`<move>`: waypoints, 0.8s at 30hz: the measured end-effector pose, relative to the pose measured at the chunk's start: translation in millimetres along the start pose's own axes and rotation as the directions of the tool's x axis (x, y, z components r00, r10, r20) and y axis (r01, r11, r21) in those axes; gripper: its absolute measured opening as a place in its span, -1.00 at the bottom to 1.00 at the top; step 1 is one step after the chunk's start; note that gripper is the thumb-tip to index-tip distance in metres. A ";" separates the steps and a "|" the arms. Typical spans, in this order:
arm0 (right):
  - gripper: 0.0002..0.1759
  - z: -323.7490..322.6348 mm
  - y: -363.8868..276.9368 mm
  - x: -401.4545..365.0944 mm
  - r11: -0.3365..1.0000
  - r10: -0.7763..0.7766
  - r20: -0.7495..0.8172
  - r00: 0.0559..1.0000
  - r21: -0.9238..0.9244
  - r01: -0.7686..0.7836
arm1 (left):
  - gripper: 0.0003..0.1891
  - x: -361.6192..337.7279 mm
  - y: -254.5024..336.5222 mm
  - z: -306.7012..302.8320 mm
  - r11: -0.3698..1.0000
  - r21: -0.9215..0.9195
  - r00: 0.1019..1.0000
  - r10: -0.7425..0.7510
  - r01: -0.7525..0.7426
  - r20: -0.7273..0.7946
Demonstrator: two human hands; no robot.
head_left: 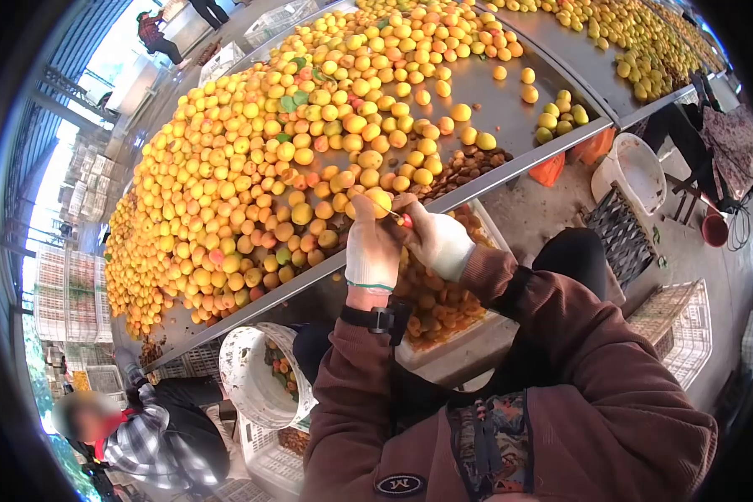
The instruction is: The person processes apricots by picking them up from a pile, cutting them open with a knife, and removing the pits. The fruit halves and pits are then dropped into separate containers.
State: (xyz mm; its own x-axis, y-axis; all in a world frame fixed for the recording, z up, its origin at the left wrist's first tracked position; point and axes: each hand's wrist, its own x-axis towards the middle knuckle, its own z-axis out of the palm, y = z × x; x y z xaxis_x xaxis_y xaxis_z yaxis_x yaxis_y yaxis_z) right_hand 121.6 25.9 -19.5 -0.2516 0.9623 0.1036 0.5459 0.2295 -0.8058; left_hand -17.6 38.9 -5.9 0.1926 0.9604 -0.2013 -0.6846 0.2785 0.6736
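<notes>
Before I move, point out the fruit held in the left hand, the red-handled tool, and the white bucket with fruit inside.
Held fruit [380, 199]: head view, on its skin.
Red-handled tool [407, 220]: head view, on the handle.
White bucket [243, 368]: head view, on the inner wall.

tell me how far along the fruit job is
Partway, it seems. Done: split fruit in the crate, brown pits at the table's edge. In hand: one yellow fruit in the left hand, a red-handled tool in the right hand. Left: the large whole-fruit heap.
</notes>
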 end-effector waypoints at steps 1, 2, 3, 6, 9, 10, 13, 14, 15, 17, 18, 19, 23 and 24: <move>-0.56 -1.1 0.1 -1.1 0.999 0.019 0.019 1.000 -0.046 -0.018 | -0.59 -2.1 -4.9 -1.2 1.000 -0.001 1.000 -0.009 0.009 -0.004; -0.56 -0.6 2.1 -0.2 0.999 0.022 0.021 1.000 -0.044 -0.021 | -0.50 -7.0 -3.6 5.5 0.975 0.189 0.991 0.128 -0.121 -0.028; -0.56 0.8 5.1 0.0 0.997 -0.037 0.015 0.999 -0.061 0.038 | -0.41 -11.0 -3.4 8.2 0.897 0.374 0.964 0.264 -0.235 -0.027; -0.69 -1.5 0.6 -4.4 0.987 -0.139 -0.029 0.990 -0.088 0.136 | -0.37 -3.4 0.6 -11.2 0.995 -0.096 0.999 0.015 -0.011 0.034; -0.57 -7.7 -3.2 5.3 0.983 -0.132 -0.307 0.942 0.083 0.164 | -0.37 2.5 -10.1 -4.8 0.990 -0.140 0.994 0.007 -0.022 -0.105; -0.52 -9.1 -1.8 9.2 0.975 -0.121 -0.353 0.928 0.136 0.178 | -0.35 2.9 -17.4 -9.9 0.991 -0.130 0.996 -0.048 0.038 -0.075; -0.55 -12.0 -13.2 8.1 0.984 0.007 -0.318 0.948 0.172 0.050 | -0.46 3.4 -38.2 1.4 0.988 0.153 0.985 0.009 0.017 -0.170; -0.55 -9.4 -11.7 8.1 0.967 0.074 -0.306 0.949 0.254 0.006 | -0.54 1.4 -41.1 2.3 0.945 0.325 0.973 0.044 0.032 -0.225; -0.56 -2.3 -5.7 11.5 0.951 0.140 -0.293 0.946 0.306 -0.046 | -0.54 1.5 -42.9 -2.2 0.945 0.325 0.973 0.038 0.039 -0.227; -0.56 4.8 -0.7 10.9 0.929 0.204 -0.278 0.938 0.358 -0.096 | -0.55 2.5 -42.7 -11.8 0.337 0.892 0.876 0.466 -0.301 0.120; -0.58 4.6 -2.0 9.2 0.954 0.149 -0.307 0.940 0.296 -0.055 | -0.55 5.6 -45.1 -10.4 0.335 0.892 0.876 0.466 -0.302 0.122; -0.60 4.1 -2.9 7.5 0.973 0.093 -0.330 0.939 0.231 -0.015 | -0.61 9.1 -50.5 -7.8 0.733 0.644 0.927 0.363 -0.220 -0.097; -0.68 -3.2 -1.0 -0.5 0.981 -0.192 -0.266 0.945 -0.034 0.190 | -0.73 -12.4 -31.2 0.7 0.920 0.197 0.910 -0.268 0.339 -0.315; -0.68 -4.0 1.4 -1.1 0.982 -0.187 -0.271 0.944 -0.032 0.185 | -0.73 -14.4 -31.5 3.1 0.917 0.202 0.909 -0.272 0.344 -0.315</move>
State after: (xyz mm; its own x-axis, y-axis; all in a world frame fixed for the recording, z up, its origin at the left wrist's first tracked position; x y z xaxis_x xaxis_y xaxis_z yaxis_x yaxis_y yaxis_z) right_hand 125.9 25.8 -18.4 -0.1227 0.9055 0.4063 0.5150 0.4081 -0.7538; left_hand 3.4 16.3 -22.0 0.1405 0.7949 -0.5903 -0.4196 0.5878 0.6917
